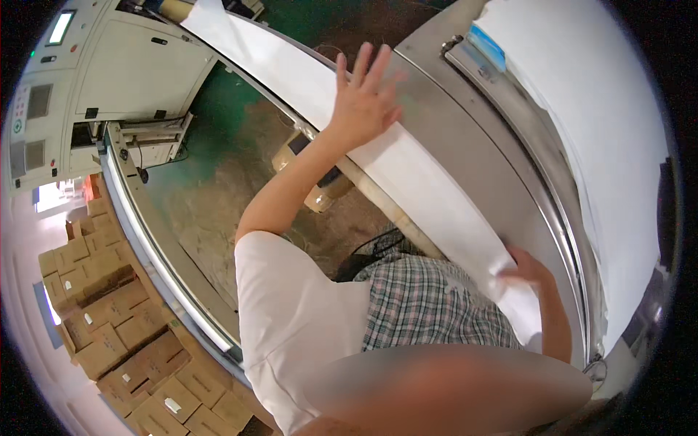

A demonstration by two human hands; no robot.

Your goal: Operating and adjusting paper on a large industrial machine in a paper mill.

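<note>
A long white strip of sheet material [411, 171], folded or layered as far as I can see, runs from the far left to the near right along the edge of a metal table. My left hand [366, 102] is over the strip's middle, fingers spread apart and slightly blurred. Whether its palm presses on the sheet is unclear. At the near end, my right hand [529, 270] grips the strip's edge, where the material creases around the fingertips. The far end of the strip has a loose flap standing up.
The metal table [465, 131] has a rail [538, 174] and a broad white sheet [582, 94] on its right. A machine cabinet [138, 73] stands far left. Stacked cardboard boxes [116, 320] line the left beyond a long rail. A taped bundle [316, 200] lies below the table edge.
</note>
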